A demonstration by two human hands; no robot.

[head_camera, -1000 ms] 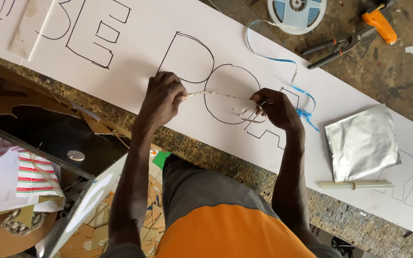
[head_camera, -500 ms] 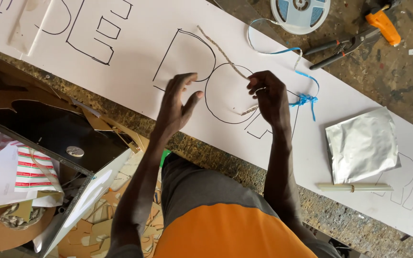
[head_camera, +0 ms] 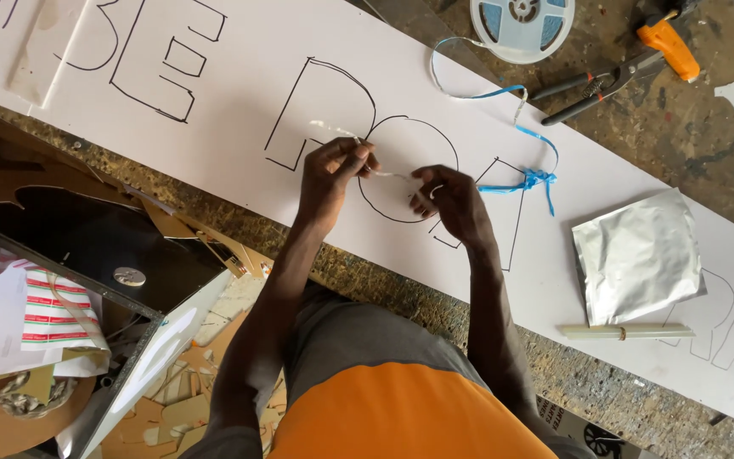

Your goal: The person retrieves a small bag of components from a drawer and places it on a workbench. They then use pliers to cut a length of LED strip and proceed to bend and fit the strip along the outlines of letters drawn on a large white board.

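A long white board point(head_camera: 239, 76) with large outlined letters lies across the rough table. Above its round letter, my left hand point(head_camera: 333, 170) and my right hand point(head_camera: 448, 200) each pinch one end of a short piece of thin white strip point(head_camera: 388, 174), held taut between them. A blue-backed strip point(head_camera: 503, 93) trails from a white reel point(head_camera: 522, 25) at the top and ends in a blue tangle point(head_camera: 533, 180) just right of my right hand.
Pliers point(head_camera: 592, 85) and an orange-handled tool point(head_camera: 669, 42) lie at the top right. A silver foil bag point(head_camera: 639, 255) and a pale stick point(head_camera: 626, 331) rest on the board's right part. Cardboard scraps point(head_camera: 172, 416) and striped paper point(head_camera: 48, 310) sit lower left.
My left hand was open half a second ago; it has closed on the strip again. Both hands have come lower and closer together, and the strip between them is shorter.
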